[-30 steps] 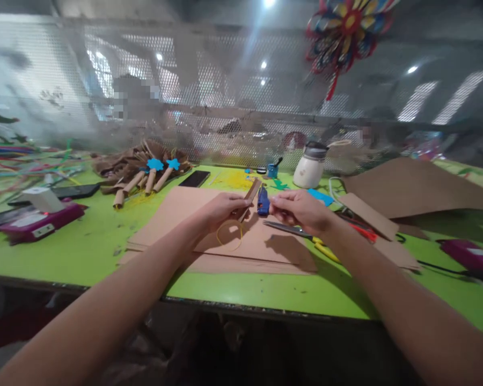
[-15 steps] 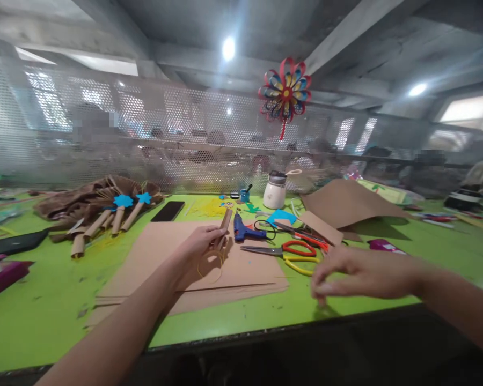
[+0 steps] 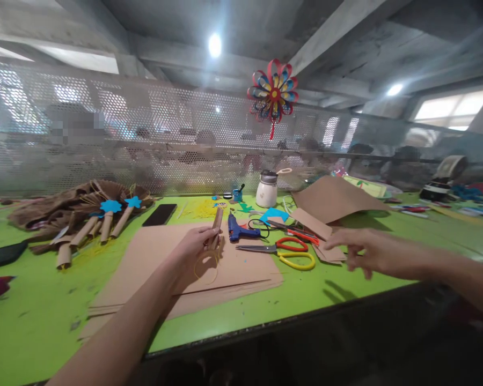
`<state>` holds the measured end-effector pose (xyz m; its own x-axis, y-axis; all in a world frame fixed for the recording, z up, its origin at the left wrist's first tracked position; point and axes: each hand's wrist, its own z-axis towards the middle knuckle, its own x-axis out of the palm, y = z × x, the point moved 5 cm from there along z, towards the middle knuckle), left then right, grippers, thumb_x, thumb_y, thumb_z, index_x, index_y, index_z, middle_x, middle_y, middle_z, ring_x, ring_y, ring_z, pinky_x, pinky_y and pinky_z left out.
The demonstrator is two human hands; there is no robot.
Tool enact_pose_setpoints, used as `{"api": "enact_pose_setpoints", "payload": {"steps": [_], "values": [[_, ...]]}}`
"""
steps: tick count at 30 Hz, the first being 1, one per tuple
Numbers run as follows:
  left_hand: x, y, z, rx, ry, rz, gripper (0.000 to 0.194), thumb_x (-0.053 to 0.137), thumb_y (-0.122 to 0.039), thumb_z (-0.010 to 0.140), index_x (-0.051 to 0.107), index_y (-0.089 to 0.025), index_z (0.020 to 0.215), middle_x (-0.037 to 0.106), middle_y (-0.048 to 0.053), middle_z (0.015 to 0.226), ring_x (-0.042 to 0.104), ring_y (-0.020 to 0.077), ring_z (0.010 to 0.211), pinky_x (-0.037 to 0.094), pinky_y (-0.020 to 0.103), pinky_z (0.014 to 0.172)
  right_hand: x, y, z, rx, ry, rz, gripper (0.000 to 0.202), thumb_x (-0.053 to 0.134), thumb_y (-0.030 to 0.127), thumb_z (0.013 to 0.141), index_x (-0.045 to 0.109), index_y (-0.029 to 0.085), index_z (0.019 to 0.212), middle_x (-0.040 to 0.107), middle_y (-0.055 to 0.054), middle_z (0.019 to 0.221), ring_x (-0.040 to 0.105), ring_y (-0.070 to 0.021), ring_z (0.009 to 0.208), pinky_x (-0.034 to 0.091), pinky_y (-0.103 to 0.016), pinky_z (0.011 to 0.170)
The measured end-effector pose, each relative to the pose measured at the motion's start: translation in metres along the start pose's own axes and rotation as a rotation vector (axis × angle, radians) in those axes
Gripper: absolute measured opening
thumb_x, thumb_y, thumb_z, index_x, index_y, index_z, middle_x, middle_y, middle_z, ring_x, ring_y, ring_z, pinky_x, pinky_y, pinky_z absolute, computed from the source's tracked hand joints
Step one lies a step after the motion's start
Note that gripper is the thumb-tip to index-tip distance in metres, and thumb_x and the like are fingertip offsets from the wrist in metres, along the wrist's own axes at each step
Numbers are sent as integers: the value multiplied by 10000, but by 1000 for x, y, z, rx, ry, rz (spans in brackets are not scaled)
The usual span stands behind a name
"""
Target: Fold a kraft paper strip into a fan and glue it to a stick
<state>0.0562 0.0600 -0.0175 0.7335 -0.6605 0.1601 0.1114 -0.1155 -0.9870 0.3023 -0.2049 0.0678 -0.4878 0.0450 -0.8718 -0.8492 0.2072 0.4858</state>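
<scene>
My left hand [image 3: 199, 241] is closed around a narrow folded strip of brown paper [image 3: 218, 219], held upright above a stack of brown paper sheets [image 3: 145, 257]. A thin yellow string loop [image 3: 206, 282] hangs below those fingers. My right hand [image 3: 372, 253] hovers over the green table, its fingers apart and nothing visible in them. It is nearest to some small brown paper pieces [image 3: 329, 254]. Between the hands lie scissors with one red and one yellow handle [image 3: 297, 261], and a blue glue gun [image 3: 241, 231] rests behind them.
Brown paper fans with rolled handles and blue flower cutouts [image 3: 110, 206] lie at the left, beside a black phone [image 3: 160, 214]. A white bottle [image 3: 266, 193] and a curved brown sheet [image 3: 338, 195] stand behind. A perforated screen [image 3: 177, 145] runs along the back.
My right hand has moved right and up, away from the scissors handles, and its fingers have spread. My left hand still holds the paper strip. The view has turned slightly right.
</scene>
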Motion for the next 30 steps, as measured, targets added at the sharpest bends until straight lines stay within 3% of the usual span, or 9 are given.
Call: {"api": "enact_pose_setpoints", "payload": {"steps": [3,5,9,12,16,20,23,27,30], "values": [[-2,0,0,-9,-15,-52,142,621,-242,725,595,-108,765,584,45,625,547,133,531,483,283,527,19,-1,6,30,211,14,470,550,437,741,555,310,1193,565,-100,1161,636,-193,744,499,-248,533],[-4,-1,1,5,-41,-72,159,622,-256,729,598,-106,776,582,45,627,546,129,538,466,253,502,22,0,9,10,232,-49,456,534,481,753,576,304,1171,571,-96,1162,625,-219,840,509,-280,657],[-9,0,3,43,-131,-109,186,646,-254,707,607,-90,785,579,41,619,544,111,552,427,195,477,19,7,16,-23,204,-152,474,480,514,786,581,254,1169,609,-99,1100,590,-250,944,469,-333,791],[-10,5,4,32,-158,-119,211,660,-269,682,610,-94,789,592,46,639,559,121,565,452,219,507,15,12,27,-47,151,-180,459,466,513,794,600,244,1141,653,-95,978,605,-243,878,468,-314,733],[-9,10,4,17,-147,-99,261,667,-324,661,605,-101,783,587,46,636,548,126,527,458,247,501,11,23,56,-167,59,-171,374,483,496,782,683,240,968,680,-77,873,608,-225,770,450,-291,646],[-10,12,5,37,-165,-91,258,670,-336,650,600,-104,741,567,36,610,528,118,505,445,238,482,12,34,113,-262,-41,-80,327,480,419,794,695,180,853,682,-63,756,592,-180,647,431,-278,588],[-13,14,5,32,-199,-103,257,666,-341,644,606,-111,741,563,25,597,521,116,491,446,242,481,14,39,173,-225,-176,13,244,508,299,783,665,137,690,663,-56,647,595,-159,599,430,-258,592],[-17,18,6,22,-232,-117,258,672,-347,636,610,-112,722,564,25,602,527,109,510,437,223,487,29,54,254,-171,-207,33,177,504,195,802,642,98,749,659,-77,716,611,-160,644,458,-261,644],[-19,22,8,11,-238,-139,254,675,-348,633,611,-117,716,568,28,614,532,110,524,436,222,499,45,70,305,-120,-138,34,189,527,233,836,637,80,842,648,-97,850,607,-180,766,473,-297,725]]}}
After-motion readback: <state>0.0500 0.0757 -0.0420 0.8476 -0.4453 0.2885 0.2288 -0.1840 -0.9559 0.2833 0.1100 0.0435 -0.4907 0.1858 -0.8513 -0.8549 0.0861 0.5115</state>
